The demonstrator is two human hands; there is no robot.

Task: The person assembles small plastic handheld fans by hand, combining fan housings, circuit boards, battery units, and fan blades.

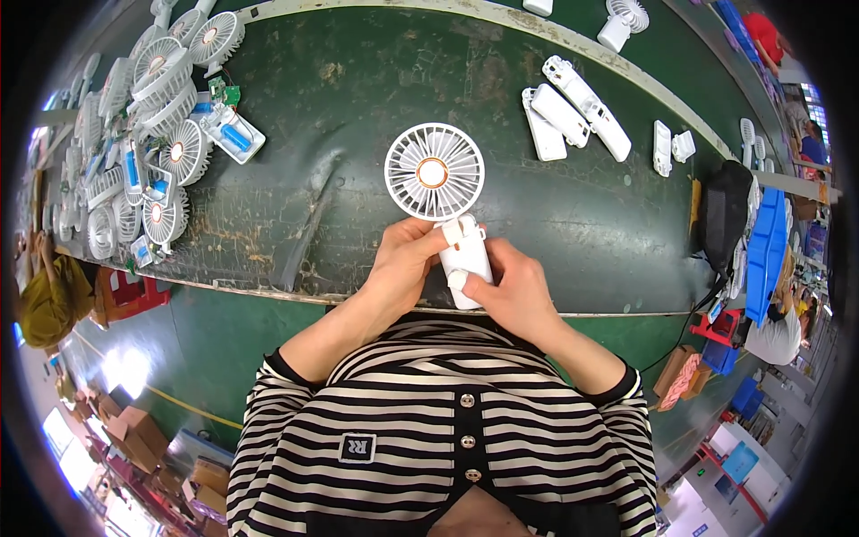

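Observation:
A white handheld fan (434, 173) with a round slatted grille and an orange ring at its hub is held near the front edge of the green work table (295, 98). My left hand (400, 264) grips the neck of the fan, its thumb across the top of the handle. Around the handle's lower part closes my right hand (514, 285), with the thumb pressed on the white front. The grille points away from me, beyond both hands. My fingers behind the handle are hidden.
On the left lies a heap of white fans (161, 72), some opened with blue batteries (235, 136) and green circuit boards showing. White handle shells (573, 107) lie at the back right, with small white parts (662, 148) beyond them. A black bag (725, 210) stands at the right end.

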